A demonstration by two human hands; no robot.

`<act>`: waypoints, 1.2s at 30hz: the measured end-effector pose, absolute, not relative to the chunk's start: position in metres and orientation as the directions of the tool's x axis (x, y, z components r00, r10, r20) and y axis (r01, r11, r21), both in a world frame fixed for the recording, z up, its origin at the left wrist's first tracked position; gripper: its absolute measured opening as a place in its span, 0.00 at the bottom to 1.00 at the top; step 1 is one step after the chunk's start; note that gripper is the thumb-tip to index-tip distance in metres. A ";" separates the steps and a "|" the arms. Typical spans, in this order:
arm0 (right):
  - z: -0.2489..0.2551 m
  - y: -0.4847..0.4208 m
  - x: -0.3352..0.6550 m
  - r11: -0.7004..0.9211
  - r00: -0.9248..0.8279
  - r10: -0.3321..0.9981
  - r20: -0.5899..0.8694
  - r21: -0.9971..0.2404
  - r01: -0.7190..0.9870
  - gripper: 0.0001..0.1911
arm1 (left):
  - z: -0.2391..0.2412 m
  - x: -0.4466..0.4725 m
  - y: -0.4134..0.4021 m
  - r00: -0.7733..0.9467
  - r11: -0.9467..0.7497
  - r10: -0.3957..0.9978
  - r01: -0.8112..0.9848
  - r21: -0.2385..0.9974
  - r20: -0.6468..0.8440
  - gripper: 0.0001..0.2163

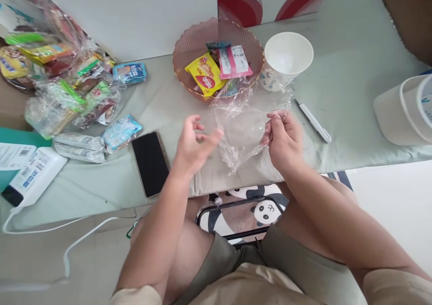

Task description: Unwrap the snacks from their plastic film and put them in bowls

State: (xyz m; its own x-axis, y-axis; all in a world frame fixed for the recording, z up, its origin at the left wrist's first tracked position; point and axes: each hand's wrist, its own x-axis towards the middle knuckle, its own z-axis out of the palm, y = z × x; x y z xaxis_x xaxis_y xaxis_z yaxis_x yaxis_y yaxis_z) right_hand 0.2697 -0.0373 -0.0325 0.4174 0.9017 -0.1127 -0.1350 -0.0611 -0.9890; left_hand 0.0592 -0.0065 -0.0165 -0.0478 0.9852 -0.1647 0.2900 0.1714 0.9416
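A clear, crinkled plastic bag spreads between my hands above the cloth. My right hand is closed on its right side, fingers pinching the film. At its left edge is my left hand, slightly blurred, fingers apart and holding nothing I can see. Just behind the bag stands a pink scalloped bowl with a yellow snack packet and a pink-and-white packet inside. A white paper cup stands right of the bowl. The bag's far edge reaches close to both.
A black phone lies left of my left hand. Snack packets are heaped at the far left, near a white power bank with a cable. A white utility knife and a white bucket are on the right. Boxes stand behind.
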 end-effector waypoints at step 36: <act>-0.020 -0.030 0.306 -0.007 0.343 0.932 -0.118 -0.952 -0.307 0.17 | -0.017 0.048 0.014 -0.123 0.183 0.979 0.164 0.969 -0.164 0.02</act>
State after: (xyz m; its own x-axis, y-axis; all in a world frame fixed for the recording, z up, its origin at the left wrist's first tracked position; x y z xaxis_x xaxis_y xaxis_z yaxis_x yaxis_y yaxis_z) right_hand 0.3062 -0.0299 -0.0202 0.3430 0.9320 -0.1175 -0.3071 -0.0070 -0.9517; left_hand 0.0475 0.0143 -0.0165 -0.1231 0.9788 -0.1639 0.1641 0.1830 0.9693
